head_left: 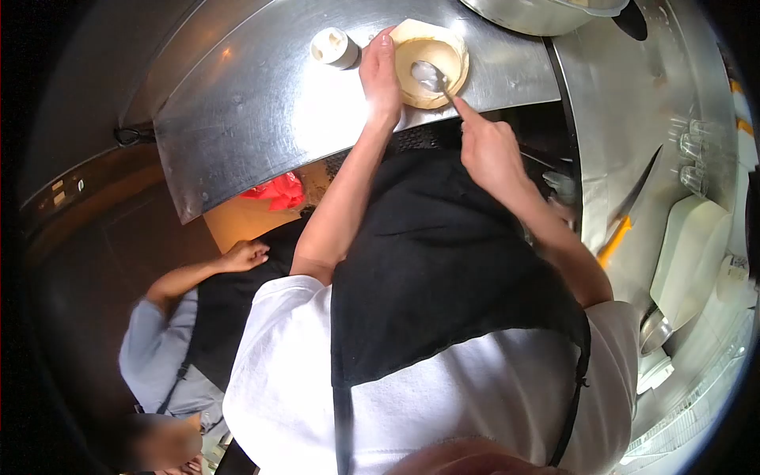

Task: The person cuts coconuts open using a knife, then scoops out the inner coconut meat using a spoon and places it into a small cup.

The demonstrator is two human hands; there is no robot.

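Note:
A round cream-coloured bowl point(461, 75) with an uneven rim stands near the front edge of the steel counter. Pale matter lines it; whether that is dough or a sauce I cannot tell. My left hand point(382, 79) is closed against the bowl's left side, thumb up by the rim. In my right hand point(492, 154) is the handle of a metal spoon point(428, 75), the forefinger stretched along it. The spoon's bowl, with something whitish in it, is inside the bowl. Left of my left hand stands a small white tub point(333, 49) with pale contents.
A large metal pot point(538, 17) sits at the back right. On the right-hand counter point(609, 119) lie a knife with a yellow handle point(615, 242), several glasses point(693, 158) and a pale rectangular tray point(689, 253). A co-worker in a dark apron point(229, 309) stands at left, near a red bag point(277, 191).

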